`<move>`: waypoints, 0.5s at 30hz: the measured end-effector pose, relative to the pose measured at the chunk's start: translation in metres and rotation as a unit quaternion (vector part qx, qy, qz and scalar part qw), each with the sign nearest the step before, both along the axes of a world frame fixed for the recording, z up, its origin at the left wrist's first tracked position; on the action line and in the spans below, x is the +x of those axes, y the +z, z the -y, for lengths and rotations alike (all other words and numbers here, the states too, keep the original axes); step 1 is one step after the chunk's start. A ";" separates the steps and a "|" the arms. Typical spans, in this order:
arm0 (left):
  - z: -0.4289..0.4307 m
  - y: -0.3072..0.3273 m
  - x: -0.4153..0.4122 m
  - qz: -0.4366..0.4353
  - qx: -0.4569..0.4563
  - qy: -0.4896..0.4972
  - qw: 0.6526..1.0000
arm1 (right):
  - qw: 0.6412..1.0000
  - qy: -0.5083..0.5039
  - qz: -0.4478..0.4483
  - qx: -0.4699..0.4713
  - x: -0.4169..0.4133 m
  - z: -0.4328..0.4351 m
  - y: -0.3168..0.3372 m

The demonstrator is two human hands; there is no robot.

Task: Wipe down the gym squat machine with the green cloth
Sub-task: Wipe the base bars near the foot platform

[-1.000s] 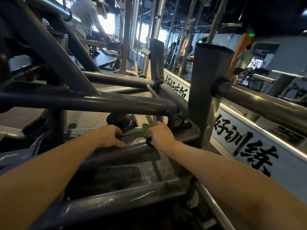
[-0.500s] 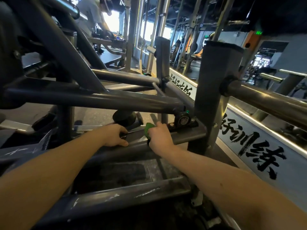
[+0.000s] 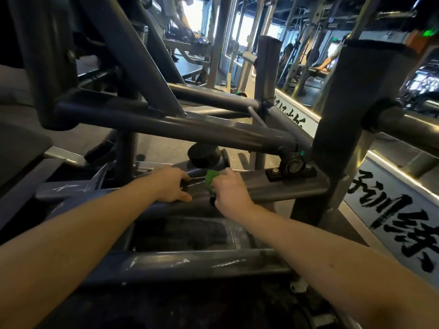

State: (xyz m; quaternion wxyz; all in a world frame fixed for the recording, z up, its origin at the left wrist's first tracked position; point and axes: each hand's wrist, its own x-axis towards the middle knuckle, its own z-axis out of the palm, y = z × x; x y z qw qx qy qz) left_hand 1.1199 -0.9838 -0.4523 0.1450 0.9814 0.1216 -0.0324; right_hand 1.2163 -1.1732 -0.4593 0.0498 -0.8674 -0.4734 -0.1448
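Near the centre of the frame, the right hand [image 3: 229, 189] curls around the bunched green cloth [image 3: 210, 180] and presses it to a grey cross beam of the squat machine [image 3: 285, 188]. Only a small green fold shows at the left edge of the knuckles; the rest is hidden under the hand. Just left of it, the left hand [image 3: 172, 186] grips the same beam with its thumb along the near face, its fingertips out of sight over the top. A black rubber stop [image 3: 204, 155] sits just behind the cloth. A person [image 3: 175, 10] at the upper edge is cut off and blurred.
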 end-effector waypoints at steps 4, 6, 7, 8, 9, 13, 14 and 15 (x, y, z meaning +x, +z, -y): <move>-0.010 -0.005 -0.007 0.000 0.002 -0.002 1.000 | 0.999 0.028 0.014 -0.025 0.029 0.031 0.019; -0.013 -0.006 -0.008 0.002 -0.003 -0.002 1.000 | 0.999 -0.010 0.020 -0.033 0.047 0.050 0.029; -0.013 -0.006 -0.007 0.002 -0.005 -0.003 1.000 | 0.999 -0.022 0.019 -0.027 0.050 0.053 0.031; -0.012 -0.008 -0.006 0.004 -0.001 -0.006 1.000 | 0.999 -0.026 0.023 -0.023 0.047 0.047 0.030; -0.012 -0.009 -0.005 0.006 0.005 -0.007 1.000 | 0.999 -0.021 0.021 -0.019 0.040 0.034 0.027; -0.012 -0.015 -0.005 0.008 0.020 0.006 1.000 | 0.997 0.055 -0.051 -0.008 -0.002 -0.016 0.007; -0.012 -0.015 -0.006 0.009 0.023 0.006 1.000 | 0.995 0.074 -0.060 -0.008 -0.001 -0.015 0.009; -0.012 -0.015 -0.007 0.006 0.024 0.006 1.000 | 0.995 0.080 -0.064 -0.011 0.008 -0.008 0.015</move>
